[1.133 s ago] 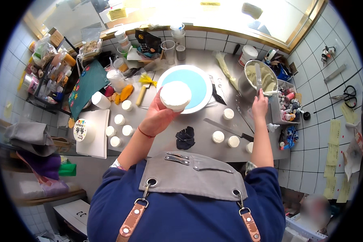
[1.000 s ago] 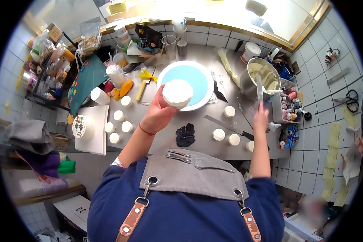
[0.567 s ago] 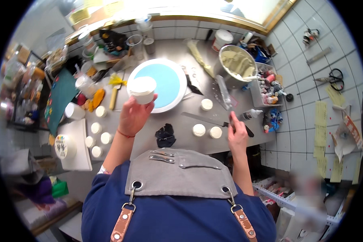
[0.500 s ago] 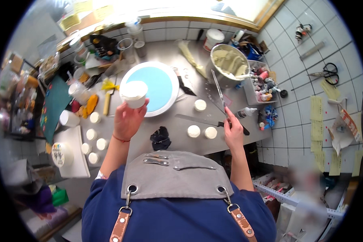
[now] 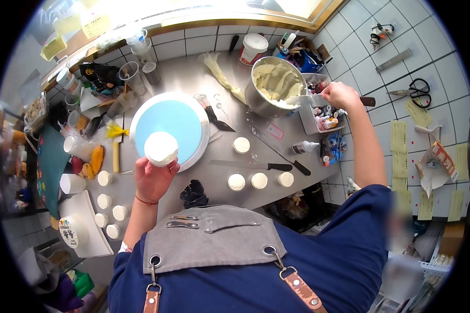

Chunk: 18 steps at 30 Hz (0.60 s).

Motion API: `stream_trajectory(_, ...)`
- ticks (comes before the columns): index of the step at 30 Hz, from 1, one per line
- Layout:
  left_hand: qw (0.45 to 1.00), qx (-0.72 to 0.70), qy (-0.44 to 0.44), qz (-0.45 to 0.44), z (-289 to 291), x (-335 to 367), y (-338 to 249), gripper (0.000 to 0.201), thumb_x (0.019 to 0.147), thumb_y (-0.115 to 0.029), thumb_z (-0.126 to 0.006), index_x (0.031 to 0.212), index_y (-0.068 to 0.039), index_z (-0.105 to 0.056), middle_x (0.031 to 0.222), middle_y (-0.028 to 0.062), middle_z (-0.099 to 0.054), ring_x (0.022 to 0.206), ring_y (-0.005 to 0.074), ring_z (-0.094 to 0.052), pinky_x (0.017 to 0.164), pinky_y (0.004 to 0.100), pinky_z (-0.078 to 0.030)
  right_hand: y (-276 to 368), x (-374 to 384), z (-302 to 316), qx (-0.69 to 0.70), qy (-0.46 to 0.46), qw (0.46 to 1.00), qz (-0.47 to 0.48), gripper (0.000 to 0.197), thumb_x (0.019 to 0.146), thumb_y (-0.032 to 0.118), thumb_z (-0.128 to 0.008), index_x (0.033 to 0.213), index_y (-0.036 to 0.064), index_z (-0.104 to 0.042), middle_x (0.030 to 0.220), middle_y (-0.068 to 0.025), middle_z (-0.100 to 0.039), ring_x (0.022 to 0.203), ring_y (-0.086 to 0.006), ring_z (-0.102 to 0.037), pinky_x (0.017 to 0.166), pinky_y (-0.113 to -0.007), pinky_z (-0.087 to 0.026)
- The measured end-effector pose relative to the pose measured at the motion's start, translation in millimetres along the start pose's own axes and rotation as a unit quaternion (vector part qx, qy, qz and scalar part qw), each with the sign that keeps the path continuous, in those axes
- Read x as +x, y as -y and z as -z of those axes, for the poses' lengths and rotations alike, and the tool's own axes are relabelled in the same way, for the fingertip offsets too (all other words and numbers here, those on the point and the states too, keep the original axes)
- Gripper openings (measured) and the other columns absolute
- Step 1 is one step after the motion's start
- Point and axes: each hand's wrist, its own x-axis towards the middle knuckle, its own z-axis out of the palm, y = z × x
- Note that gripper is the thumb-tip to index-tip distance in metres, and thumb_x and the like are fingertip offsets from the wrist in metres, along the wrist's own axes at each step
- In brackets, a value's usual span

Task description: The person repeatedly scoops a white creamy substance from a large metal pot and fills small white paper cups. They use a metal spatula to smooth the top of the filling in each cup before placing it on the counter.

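My left hand point(image 5: 155, 180) holds up a small round cake point(image 5: 162, 148) coated in white cream, over the near edge of a turntable point(image 5: 137, 121) with a pale blue top. My right hand point(image 5: 341, 95) is closed around a brown-handled spatula point(image 5: 368, 101). Its flat blade reaches left to the rim of a metal bowl point(image 5: 261, 101) of pale cream point(image 5: 277, 83); where cream ends and blade begins is hard to make out. Several small round white cakes, one point(image 5: 241, 145) farther back, stand right of the turntable.
A long knife point(image 5: 245, 165) and a thin black-handled blade point(image 5: 301, 167) lie on the steel table. More small cakes point(image 5: 120, 212) and a larger decorated cake point(image 5: 74, 231) are at left. A dropper bottle point(image 5: 304, 147) and a bin of small bottles point(image 5: 326, 122) stand at right.
My right hand has moved up and right, from above the table's front area to beside the bowl, bringing the spatula blade to the rim. The left hand still holds the small cake.
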Motion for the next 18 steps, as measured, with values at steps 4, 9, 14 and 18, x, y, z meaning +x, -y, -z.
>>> stream_trajectory(4, 1.000, -0.003, 0.004, 0.011, 5.4, 7.6, 0.4, 0.051, 0.093, -0.036, -0.049, 0.136, -0.008, -0.049, 0.127, 0.0104, -0.056, 0.109, 0.0265, -0.054, 0.096, 0.0395, -0.046, -5.6, 22.0, 2.7, 0.159, 0.149, 0.976, -0.008, 0.022, 0.087, 0.022, -0.059, 0.086, 0.0060, -0.073, 0.060, -0.0083, -0.063, 0.047, -0.0150, -0.059, 0.046, -0.031, -0.048)
stream_trajectory(9, 1.000, -0.023, -0.006, 0.011, 0.4, 11.0, -0.9, 0.052, 0.094, -0.036, -0.048, 0.137, -0.007, -0.048, 0.129, 0.0115, -0.056, 0.111, 0.0261, -0.055, 0.098, 0.0392, -0.046, -32.2, 25.1, -17.5, 0.329, 0.229, 0.915, -0.051, 0.022, 0.088, 0.020, -0.063, 0.073, 0.0051, -0.065, 0.053, -0.0030, -0.056, 0.038, -0.0105, -0.049, 0.034, -0.026, -0.035)
stream_trajectory(14, 0.999, -0.017, -0.003, 0.027, -3.3, 12.0, 0.8, 0.052, 0.093, -0.036, -0.049, 0.136, -0.007, -0.048, 0.128, 0.0117, -0.056, 0.110, 0.0261, -0.055, 0.098, 0.0388, -0.046, -40.3, -1.4, -42.3, 0.501, 0.214, 0.834, -0.086, 0.022, 0.092, 0.023, -0.063, 0.077, 0.0077, -0.063, 0.055, 0.0002, -0.055, 0.039, -0.0075, -0.047, 0.036, -0.022, -0.034)
stream_trajectory(18, 0.999, -0.030, 0.000, 0.032, -8.1, 13.1, 5.4, 0.053, 0.093, -0.036, -0.050, 0.136, -0.006, -0.048, 0.127, 0.0120, -0.056, 0.109, 0.0264, -0.056, 0.097, 0.0390, -0.046, -40.5, -7.9, -60.0, 0.470, 0.178, 0.862, -0.072, 0.020, 0.092, 0.022, -0.063, 0.091, 0.0036, -0.070, 0.060, -0.0002, -0.057, 0.041, -0.0054, -0.047, 0.037, -0.023, -0.037)
